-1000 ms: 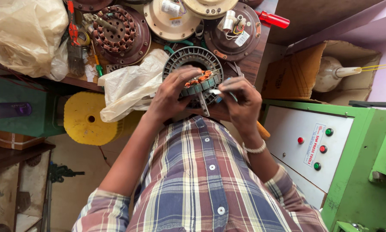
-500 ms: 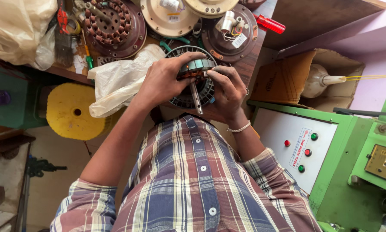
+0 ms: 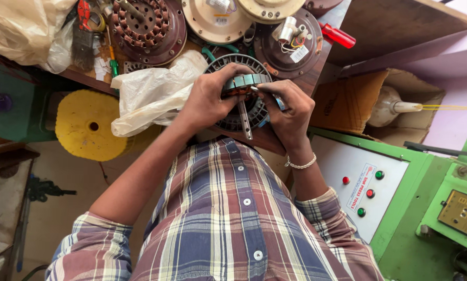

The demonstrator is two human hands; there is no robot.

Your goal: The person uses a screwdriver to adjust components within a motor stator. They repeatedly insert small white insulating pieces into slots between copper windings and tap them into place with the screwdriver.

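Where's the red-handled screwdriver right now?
In the head view, the red-handled screwdriver lies at the bench's upper right edge, beside the brown motor housing, above the right hand.

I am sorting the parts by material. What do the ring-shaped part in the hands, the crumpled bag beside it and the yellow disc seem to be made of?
Ring-shaped part: probably steel, grey with a dull metallic sheen; orange-brown underneath may be copper winding.
Crumpled bag: thin plastic film, whitish, translucent, creased and glossy.
Yellow disc: matte, evenly yellow; plastic or foam, I cannot tell which.

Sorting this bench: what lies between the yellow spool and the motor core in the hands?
In the head view, a crumpled plastic bag lies between the yellow spool and the motor core.
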